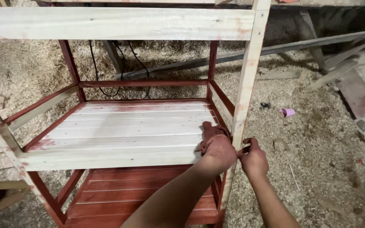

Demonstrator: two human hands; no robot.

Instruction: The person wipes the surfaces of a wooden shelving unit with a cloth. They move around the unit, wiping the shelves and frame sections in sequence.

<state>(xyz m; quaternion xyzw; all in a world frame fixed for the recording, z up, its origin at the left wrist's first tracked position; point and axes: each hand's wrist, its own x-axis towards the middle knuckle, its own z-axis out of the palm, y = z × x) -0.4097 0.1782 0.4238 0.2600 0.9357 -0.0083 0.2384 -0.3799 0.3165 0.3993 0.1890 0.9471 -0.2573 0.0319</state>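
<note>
Lower centre of frame: my left hand (219, 153) clenches a red-stained rag (210, 131) against the shelf rack (123, 126)'s bare middle shelf. My right hand (254, 159) pinches the pale front post (245, 90). I judge stain could smear onto unstained slats or drip below.

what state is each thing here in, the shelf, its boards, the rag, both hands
shelf frame: upright, partly stained red, front post mostly bare
middle board: bare wood, red smears at edges
bottom board: stained red all over
rag: red-soaked, bunched under the left hand
left hand: pressing the rag by the front post
right hand: gripping the front post, stained red
pink cup: lying on its side in sawdust
</note>
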